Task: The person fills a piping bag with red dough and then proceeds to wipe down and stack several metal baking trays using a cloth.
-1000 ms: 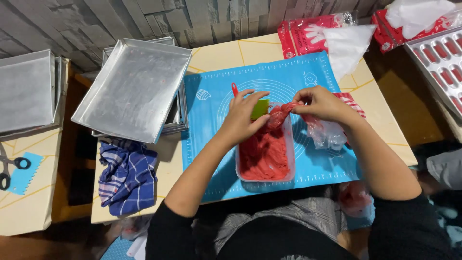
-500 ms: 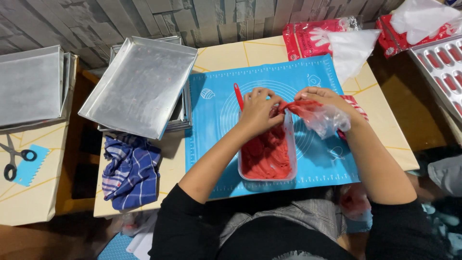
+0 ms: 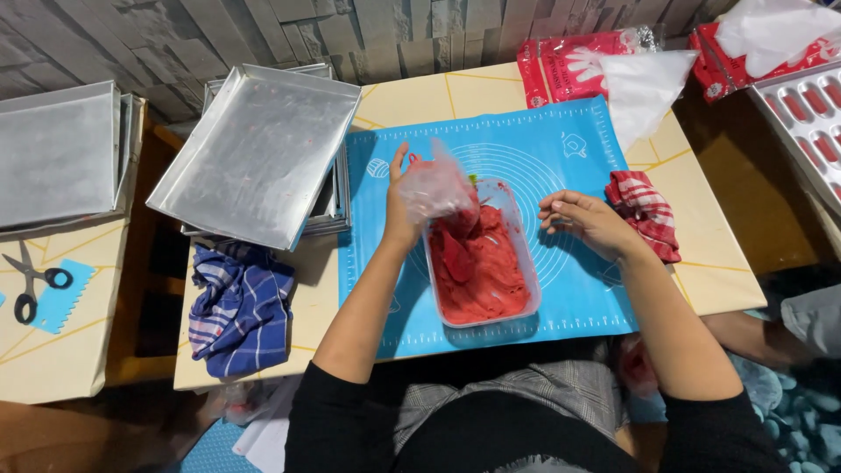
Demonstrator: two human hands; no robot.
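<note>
Head view: you look straight down on a small table [image 3: 701, 289] covered by a blue silicone mat [image 3: 561, 166].
Left hand: your left hand [image 3: 405, 206] grips a clear plastic bag [image 3: 434, 186] smeared with red; the fingers are closed around its gathered upper part, thumb toward you.
Bag position: it hangs at the far left corner of the clear tub [image 3: 480, 254], its lower end dipping into the tub, so anything that drips likely lands in the tub, not on the mat.
Tub contents: red paste [image 3: 477, 267] fills most of the tub, with a red spatula-like tool [image 3: 454, 256] lying in it just below your fingers.
Right hand: your right hand [image 3: 589, 221] rests on the mat just right of the tub, fingers loosely spread and holding nothing; it appears apart from the tub wall.
Cloth: a red checked cloth [image 3: 648, 210] lies beside that hand, within easy reach, probably for wiping.
Left side: stacked metal trays [image 3: 254, 149] sit beyond the mat's edge, with a blue plaid towel [image 3: 238, 298] below them.
Far edge: a red glove packet [image 3: 569, 66] and a folded clear bag [image 3: 639, 88] lie well apart from your hands.
</note>
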